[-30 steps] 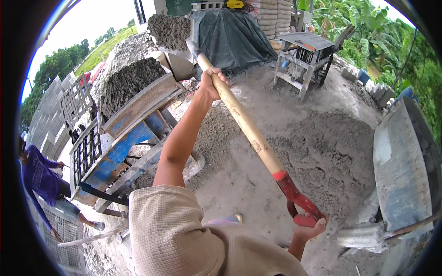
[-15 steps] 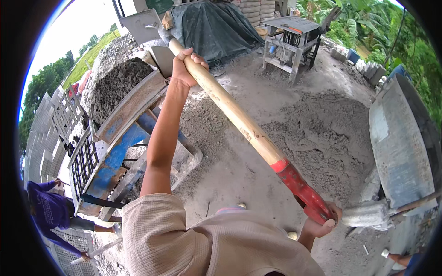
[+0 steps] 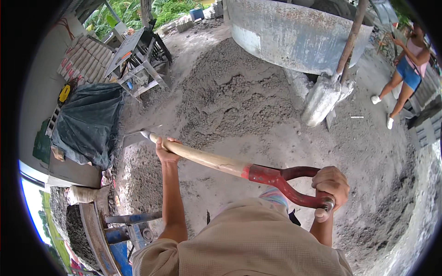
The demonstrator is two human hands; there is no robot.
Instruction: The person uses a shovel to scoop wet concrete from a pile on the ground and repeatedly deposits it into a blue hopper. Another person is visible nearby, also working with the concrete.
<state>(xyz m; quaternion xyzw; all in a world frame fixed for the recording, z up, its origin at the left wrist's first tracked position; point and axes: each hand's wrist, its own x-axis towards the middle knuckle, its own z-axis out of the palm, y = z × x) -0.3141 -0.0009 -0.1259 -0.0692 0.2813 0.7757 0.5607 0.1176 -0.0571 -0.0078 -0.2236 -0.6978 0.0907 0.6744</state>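
Both my hands grip the shovel [image 3: 216, 161]: left hand [image 3: 165, 149] clenched round the wooden shaft, right hand [image 3: 330, 184] closed on the red handle. The shovel lies level above dusty concrete ground [image 3: 368, 152], its blade end just short of the sand heap [image 3: 235, 96]. Beyond the heap stands a grey drum [image 3: 294, 34]; left of the heap, a dark tarp [image 3: 87, 122]; right of it, a person [image 3: 407, 69] walks.
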